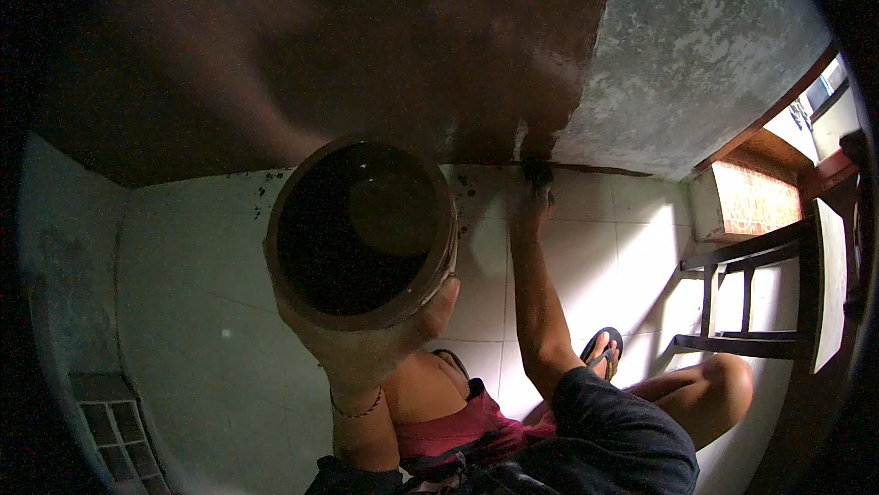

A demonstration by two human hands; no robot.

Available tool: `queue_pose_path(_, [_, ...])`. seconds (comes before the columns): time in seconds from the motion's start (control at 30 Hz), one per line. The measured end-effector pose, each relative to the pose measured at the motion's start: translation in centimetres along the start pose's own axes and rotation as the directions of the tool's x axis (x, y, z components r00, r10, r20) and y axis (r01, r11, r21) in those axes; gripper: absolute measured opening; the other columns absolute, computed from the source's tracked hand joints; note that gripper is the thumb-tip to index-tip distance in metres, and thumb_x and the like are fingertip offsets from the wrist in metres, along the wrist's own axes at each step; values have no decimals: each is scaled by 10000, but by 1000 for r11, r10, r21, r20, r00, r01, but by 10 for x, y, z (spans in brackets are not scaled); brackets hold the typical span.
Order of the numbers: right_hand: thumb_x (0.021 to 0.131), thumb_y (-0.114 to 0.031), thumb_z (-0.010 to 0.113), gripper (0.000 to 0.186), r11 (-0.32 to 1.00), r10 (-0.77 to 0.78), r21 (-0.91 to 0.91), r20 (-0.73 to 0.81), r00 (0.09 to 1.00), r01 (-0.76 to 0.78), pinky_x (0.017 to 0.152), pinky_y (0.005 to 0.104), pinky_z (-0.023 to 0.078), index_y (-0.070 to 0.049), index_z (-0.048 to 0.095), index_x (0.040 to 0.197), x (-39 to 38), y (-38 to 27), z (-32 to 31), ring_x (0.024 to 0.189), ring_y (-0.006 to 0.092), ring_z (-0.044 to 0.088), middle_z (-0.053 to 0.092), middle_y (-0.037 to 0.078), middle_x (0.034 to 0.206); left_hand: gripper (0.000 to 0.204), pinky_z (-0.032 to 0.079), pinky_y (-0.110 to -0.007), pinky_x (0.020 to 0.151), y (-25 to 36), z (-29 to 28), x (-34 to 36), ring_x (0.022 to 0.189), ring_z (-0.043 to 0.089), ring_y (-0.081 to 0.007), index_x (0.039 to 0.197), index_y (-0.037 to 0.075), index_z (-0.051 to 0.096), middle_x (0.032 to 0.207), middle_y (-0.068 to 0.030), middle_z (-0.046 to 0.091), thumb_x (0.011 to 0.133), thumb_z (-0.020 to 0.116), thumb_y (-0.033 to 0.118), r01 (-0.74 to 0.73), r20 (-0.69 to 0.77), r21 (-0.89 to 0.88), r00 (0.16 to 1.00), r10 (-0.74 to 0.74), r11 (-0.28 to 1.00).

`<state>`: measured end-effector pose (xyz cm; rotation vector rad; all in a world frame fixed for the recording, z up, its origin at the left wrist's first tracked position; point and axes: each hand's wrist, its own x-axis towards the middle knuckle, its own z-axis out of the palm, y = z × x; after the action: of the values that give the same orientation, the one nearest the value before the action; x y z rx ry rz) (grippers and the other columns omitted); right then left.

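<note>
My left hand [366, 348] is closed around a round paint can [385, 312], gripping it from below and the near side. Dark paint [311, 239] shows inside, its depth hard to judge in the shadow. Reaching out to the foot of the wall, my right hand [531, 209] is closed on a dark paintbrush [537, 171]. The brush's bristles touch the wall close to where it meets the floor. Glossy brown paint [439, 46] covers the wall's left and middle part, while the right part is mottled bare grey [696, 55].
Pale floor tiles [211, 284] carry dark paint drips [465, 188] along the wall's foot. To the right stands a dark wooden stool [751, 339], near a doorway with a tiled step [755, 197]. A grey slatted rack [119, 426] is at lower left. My sandalled foot [604, 353] rests on the floor.
</note>
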<state>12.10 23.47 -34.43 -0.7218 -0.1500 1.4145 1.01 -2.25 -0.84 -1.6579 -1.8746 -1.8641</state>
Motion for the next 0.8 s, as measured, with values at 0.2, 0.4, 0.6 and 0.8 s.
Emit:
queue_pose_path(0.2, [1004,-296,541,271,997,-72,17,-21,997,72,571,328,395,-34,603,972,13,-4,-6,683,150,477,567,38,868,1015,511,-456,1020,-9,2,2,1162,581,-325,1380,9,390,1287,-176,527,582,905,370,-113,23,40,993,112,993])
queue_pose_path(0.4, [999,-313,556,280,987,-90,-139,-22,996,86,601,355,428,-37,603,983,10,-11,-2,714,167,509,580,50,872,1029,506,-459,1030,-11,10,-1,1171,577,-321,1387,12,388,1284,-172,534,572,910,360,-153,-75,47,985,156,987])
queue_pose_path(0.6, [994,-317,559,296,964,-217,-142,71,974,226,646,354,432,-25,606,1002,23,-9,-7,776,182,519,580,59,867,1033,508,-455,1030,-10,1,2,1170,577,-320,1383,10,395,1289,-176,538,565,918,361,-90,17,-88,996,92,992])
queue_pose_path(0.8, [991,-297,550,293,957,198,142,323,926,-254,784,340,441,-36,593,1116,12,-45,5,895,186,526,579,69,980,1011,516,-440,1013,0,5,7,1159,579,-316,1368,9,408,1266,-172,546,569,916,363,-91,-25,-46,996,90,995])
